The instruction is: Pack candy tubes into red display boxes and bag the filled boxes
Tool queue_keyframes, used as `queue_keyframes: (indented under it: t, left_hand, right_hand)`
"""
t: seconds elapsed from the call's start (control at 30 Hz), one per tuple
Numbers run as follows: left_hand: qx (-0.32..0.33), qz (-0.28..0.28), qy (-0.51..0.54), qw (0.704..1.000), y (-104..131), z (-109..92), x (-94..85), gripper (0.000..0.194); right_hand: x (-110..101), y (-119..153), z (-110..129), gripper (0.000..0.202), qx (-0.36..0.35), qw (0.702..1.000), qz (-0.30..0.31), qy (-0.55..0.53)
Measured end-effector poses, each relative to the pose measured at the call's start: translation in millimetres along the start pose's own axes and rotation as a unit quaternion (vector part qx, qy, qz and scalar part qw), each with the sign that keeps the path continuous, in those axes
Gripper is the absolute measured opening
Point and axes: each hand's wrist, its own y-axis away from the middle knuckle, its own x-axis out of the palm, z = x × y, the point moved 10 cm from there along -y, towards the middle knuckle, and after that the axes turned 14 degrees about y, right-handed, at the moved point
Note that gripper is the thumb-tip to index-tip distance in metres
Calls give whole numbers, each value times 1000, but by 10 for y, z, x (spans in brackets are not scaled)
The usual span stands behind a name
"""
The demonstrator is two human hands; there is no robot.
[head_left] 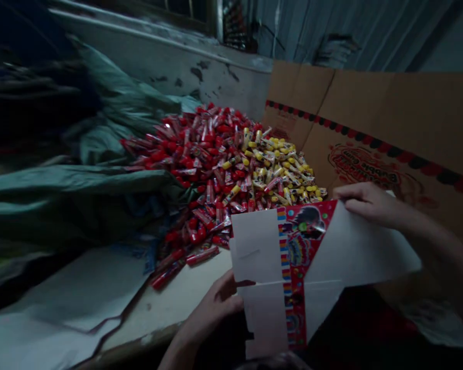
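A carton blank (260, 252), white inside with a red printed side, is held in front of me, partly folded over. My left hand (219, 303) grips its left edge, fingers behind the card and thumb near the edge. With thumb and fingers pinched, my right hand (364, 203) holds the upper right flap. Beyond the blank lies a heap of wrapped red tubes (212, 149), with yellow-capped pieces (281, 169) on its right side. Neither hand touches the heap.
A large brown cardboard sheet (370, 113) with red and black print stands at the right. Green plastic sheeting (119, 103) lies to the left. White card (61, 308) is at the lower left, beside the pale table edge (146, 336). A wall rises behind.
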Motion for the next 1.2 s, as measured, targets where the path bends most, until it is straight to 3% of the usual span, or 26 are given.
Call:
queue_keyframes:
  t: [0.13, 0.2, 0.27, 0.4, 0.53, 0.6, 0.7, 0.77, 0.9, 0.97, 1.03, 1.1, 1.2]
  left_hand:
    - [-8, -134, 128, 983, 239, -7, -348, 67]
    - [2, -155, 203, 967, 359, 12, -435, 66]
    - [18, -138, 271, 952, 449, -16, -424, 65]
    - [66, -110, 337, 933, 541, -168, -334, 62]
    - [81, -188, 346, 916, 594, -187, -412, 56]
    - [104, -229, 347, 903, 645, -220, -478, 58]
    - [147, -293, 338, 882, 723, -273, -548, 59]
    - [173, -305, 327, 878, 712, -306, -513, 58]
    - [188, -302, 321, 878, 625, -278, -383, 56]
    - [177, -330, 314, 872, 647, -223, -397, 57]
    - [177, -367, 290, 866, 731, -218, -476, 61]
    - [212, -421, 229, 852, 908, -326, -622, 64]
    - [247, -492, 70, 832, 1246, -635, -783, 61]
  right_hand:
    - [308, -755, 621, 12, -129, 991, -16, -31]
    - [418, -1032, 892, 10, -172, 984, -47, -30]
    - [483, -1221, 1164, 9, -207, 973, -100, -12]
    - [570, -1315, 1561, 16, -223, 949, -222, -15]
    - [774, -1039, 1565, 39, -158, 937, -287, -123]
    - [1021, -832, 1491, 41, -117, 938, -256, -203]
    - [1608, -564, 1477, 34, -68, 940, -104, -317]
    - [1926, -416, 1525, 33, -54, 927, -27, -371]
    - [2230, -330, 1471, 35, 1, 903, 12, -430]
    - [2368, -317, 1488, 35, 15, 874, 85, -478]
    - [2417, -257, 1600, 34, -1, 812, 183, -555]
    - [2263, -211, 1685, 32, -22, 737, 230, -635]
    - [1762, -305, 1583, 29, -21, 676, 167, -717]
